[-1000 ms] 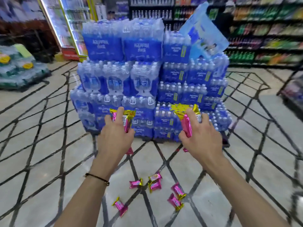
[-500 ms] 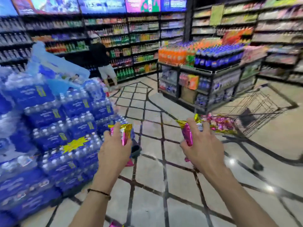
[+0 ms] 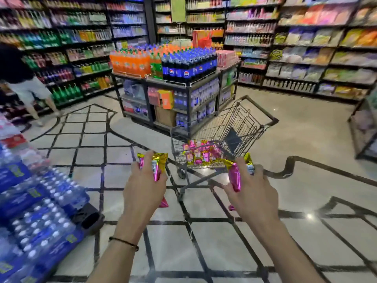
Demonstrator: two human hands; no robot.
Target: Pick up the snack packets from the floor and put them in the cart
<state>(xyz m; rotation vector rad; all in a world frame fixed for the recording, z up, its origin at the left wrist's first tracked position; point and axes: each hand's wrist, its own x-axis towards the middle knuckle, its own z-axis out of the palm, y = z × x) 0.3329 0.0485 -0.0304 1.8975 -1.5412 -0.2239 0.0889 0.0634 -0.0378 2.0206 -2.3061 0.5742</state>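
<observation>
My left hand (image 3: 142, 188) grips a small bunch of pink and gold snack packets (image 3: 156, 166), held upright. My right hand (image 3: 253, 193) grips another bunch of the same snack packets (image 3: 234, 176). Both hands are at chest height, a short way in front of a wire shopping cart (image 3: 251, 121) that stands ahead and slightly right. Several pink and gold packets (image 3: 201, 153) lie in the cart's basket. No packets on the floor are in view.
A pallet of blue bottled-water packs (image 3: 36, 207) stands close on my left. Behind the cart is a display stand of soda bottles (image 3: 175, 66). Shelves line the back and right. A person (image 3: 26, 86) stands at the far left. Tiled floor (image 3: 204, 237) lies under my arms.
My view has swung right, from the water pallet and the packets on the floor to the cart. The cart is now closer and nearly centred. Both hands still hold their packets.
</observation>
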